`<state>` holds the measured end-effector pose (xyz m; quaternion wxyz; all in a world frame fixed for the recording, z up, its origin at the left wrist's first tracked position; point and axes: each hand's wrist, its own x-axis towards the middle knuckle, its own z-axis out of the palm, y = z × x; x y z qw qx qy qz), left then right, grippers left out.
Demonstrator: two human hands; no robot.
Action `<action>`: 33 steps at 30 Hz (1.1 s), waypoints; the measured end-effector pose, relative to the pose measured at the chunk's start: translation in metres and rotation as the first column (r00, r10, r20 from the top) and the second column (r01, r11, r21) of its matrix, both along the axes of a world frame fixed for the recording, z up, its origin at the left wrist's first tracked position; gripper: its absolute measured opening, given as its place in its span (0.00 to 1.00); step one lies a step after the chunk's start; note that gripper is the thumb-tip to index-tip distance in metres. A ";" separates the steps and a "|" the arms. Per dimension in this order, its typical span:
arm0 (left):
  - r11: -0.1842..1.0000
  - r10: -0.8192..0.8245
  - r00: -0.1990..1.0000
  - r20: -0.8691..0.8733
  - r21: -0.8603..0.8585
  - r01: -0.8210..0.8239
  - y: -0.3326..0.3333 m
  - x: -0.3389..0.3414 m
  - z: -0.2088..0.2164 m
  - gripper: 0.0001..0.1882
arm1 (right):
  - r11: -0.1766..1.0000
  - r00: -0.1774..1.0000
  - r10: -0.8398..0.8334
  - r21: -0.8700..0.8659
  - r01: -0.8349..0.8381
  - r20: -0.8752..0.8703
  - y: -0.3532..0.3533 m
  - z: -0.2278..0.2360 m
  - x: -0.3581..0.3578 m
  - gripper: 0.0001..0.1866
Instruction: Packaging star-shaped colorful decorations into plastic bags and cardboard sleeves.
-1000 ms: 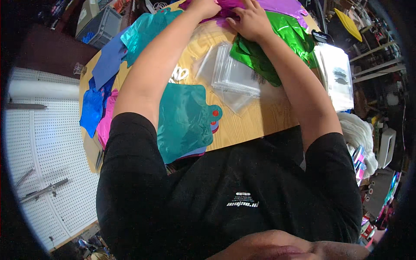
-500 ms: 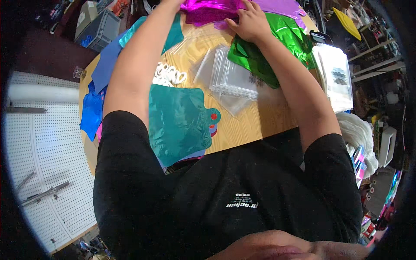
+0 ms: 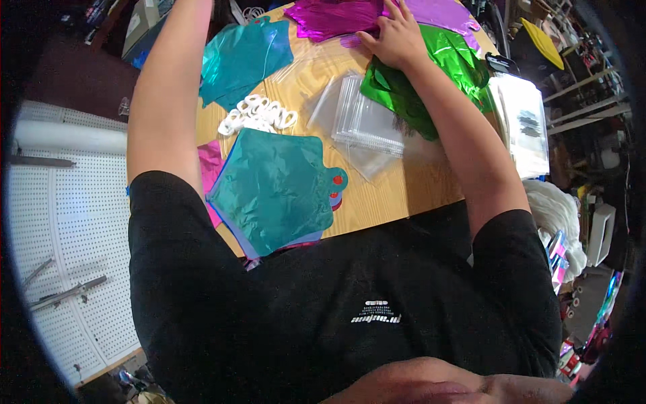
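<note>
My right hand (image 3: pixel 398 42) rests at the far side of the table, fingers stretched and apart, between a magenta foil sheet (image 3: pixel 330 20) and a light purple foil sheet (image 3: pixel 444 15). Just below its wrist lies crumpled green foil (image 3: pixel 454 57). My left forearm (image 3: pixel 168 87) reaches out past the upper edge, so that hand is hidden from view. Beside this arm, a teal foil piece (image 3: pixel 249 60) lies flat. Closer to my body is a stack topped by another teal foil piece (image 3: pixel 276 192), with a rounded tab and red spots at its right side.
White rings (image 3: pixel 269 113) lie piled in the middle of the table (image 3: pixel 377 202). To their right are clear plastic sleeves (image 3: pixel 367 121). A packet stack (image 3: pixel 525 121) stands at the right edge, near white stringy material (image 3: pixel 555 209). Pink foil (image 3: pixel 210 161) pokes out by my left arm.
My left arm has swung left and outward, its hand leaving the magenta foil and going out of view. The far teal piece and pink foil are now uncovered. My right hand has barely shifted.
</note>
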<state>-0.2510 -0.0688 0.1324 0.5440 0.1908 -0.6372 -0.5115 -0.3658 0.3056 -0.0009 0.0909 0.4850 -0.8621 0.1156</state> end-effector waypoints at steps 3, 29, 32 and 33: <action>0.891 0.333 0.936 0.117 -0.364 -0.271 0.068 0.053 0.032 0.04 | 0.979 0.993 0.009 -0.203 -0.033 -0.118 -0.008 -0.022 -0.013 0.39; 0.246 0.372 0.786 0.494 -0.869 0.430 0.386 0.379 -0.107 0.09 | 0.916 -0.004 0.373 -0.367 0.164 0.928 0.115 0.013 0.244 0.31; 0.286 0.404 0.758 0.512 -0.858 0.427 0.385 0.388 -0.110 0.10 | 0.918 0.252 0.361 -0.390 0.074 0.898 0.111 0.008 0.247 0.32; 0.311 0.429 0.740 0.518 -0.854 0.418 0.384 0.391 -0.111 0.10 | 0.916 0.380 0.374 -0.401 -0.009 0.846 0.111 0.006 0.248 0.33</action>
